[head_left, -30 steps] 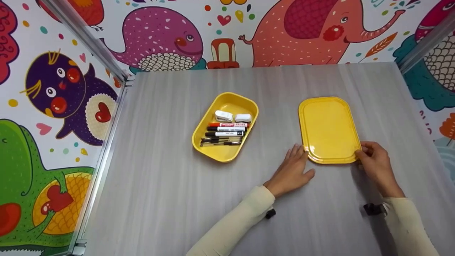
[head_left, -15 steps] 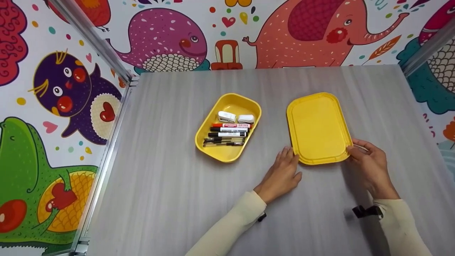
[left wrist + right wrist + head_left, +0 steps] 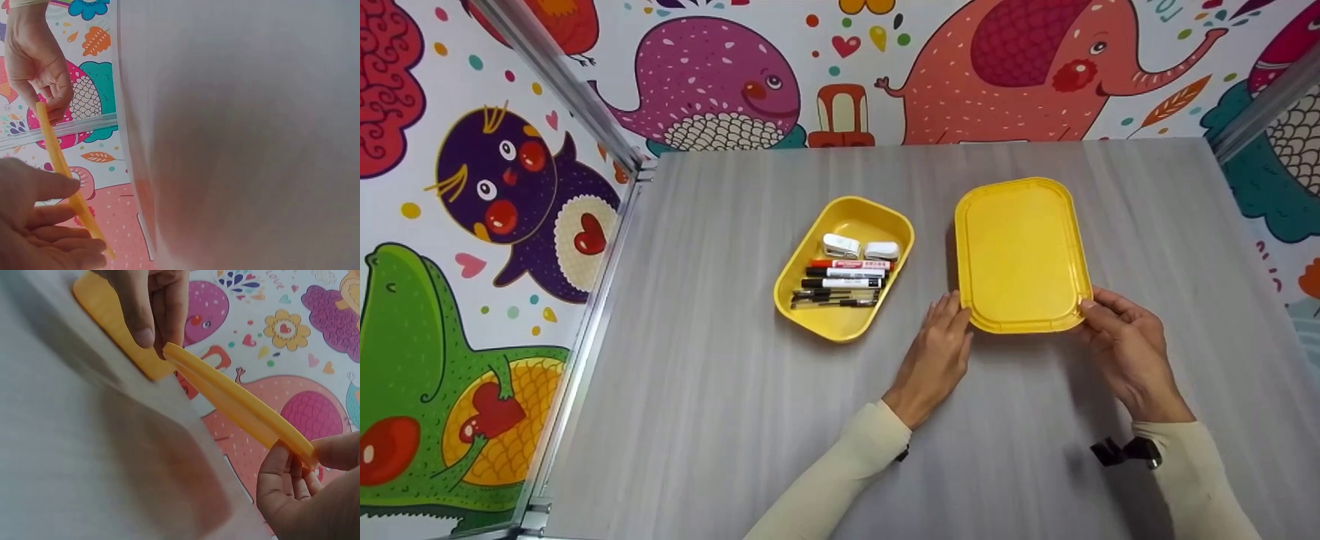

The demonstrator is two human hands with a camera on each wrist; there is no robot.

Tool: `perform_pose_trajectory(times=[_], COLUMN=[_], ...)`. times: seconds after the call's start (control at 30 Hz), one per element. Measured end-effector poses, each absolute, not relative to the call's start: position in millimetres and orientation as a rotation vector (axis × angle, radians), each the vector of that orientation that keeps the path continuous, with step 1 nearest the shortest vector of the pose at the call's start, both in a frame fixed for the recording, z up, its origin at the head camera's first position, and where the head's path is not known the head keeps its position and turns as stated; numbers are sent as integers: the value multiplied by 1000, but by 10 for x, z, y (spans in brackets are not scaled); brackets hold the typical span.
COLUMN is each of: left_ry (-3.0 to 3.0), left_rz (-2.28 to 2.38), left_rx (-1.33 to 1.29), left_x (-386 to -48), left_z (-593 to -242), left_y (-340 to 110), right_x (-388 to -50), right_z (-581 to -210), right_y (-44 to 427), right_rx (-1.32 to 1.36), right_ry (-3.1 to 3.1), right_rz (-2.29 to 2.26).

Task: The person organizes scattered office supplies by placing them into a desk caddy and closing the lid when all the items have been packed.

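A yellow plastic lid [image 3: 1024, 255], rounded at its corners, is held tilted above the table. My right hand [image 3: 1132, 352] pinches its near right corner, thumb on top and fingers beneath, as the right wrist view also shows. At the near left corner, my left hand [image 3: 934, 352] touches the edge with nearly straight fingers, its thumb apart from them. To the left stands a yellow box [image 3: 791, 300] without a cover. Inside lie two white clip-like items [image 3: 841, 246], a red marker [image 3: 851, 264], black-and-white markers [image 3: 844, 283] and black pens [image 3: 840, 301].
The grey wood-grain table [image 3: 697, 412] extends around both hands. A wall printed with cartoon animals [image 3: 720, 82] rises behind it, and another along the left. Metal frame rails [image 3: 577, 360] run along the table's left side.
The lid has shifted left and away from me and been raised off the table, with both hands following it. The box and its contents have stayed put.
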State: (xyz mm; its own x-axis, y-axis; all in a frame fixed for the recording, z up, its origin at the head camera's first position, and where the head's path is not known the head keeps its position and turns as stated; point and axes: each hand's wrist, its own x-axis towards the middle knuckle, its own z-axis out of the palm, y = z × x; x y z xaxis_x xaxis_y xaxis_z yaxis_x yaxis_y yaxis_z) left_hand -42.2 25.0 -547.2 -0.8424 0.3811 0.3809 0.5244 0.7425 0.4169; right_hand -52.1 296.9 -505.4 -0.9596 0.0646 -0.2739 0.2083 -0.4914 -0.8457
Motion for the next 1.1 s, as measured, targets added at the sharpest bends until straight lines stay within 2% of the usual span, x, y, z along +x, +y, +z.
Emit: perform_pose_trajectory(times=[1.1], left_ry=[-2480], left_rz=[-761], left_rx=[-599], left_x=[-375], left_z=[-5513], left_y=[-154], right_x=[-478], right_z=[-4821], right_y=[2432], right_rx=[157], right_ry=[1562], right_rz=[-2561])
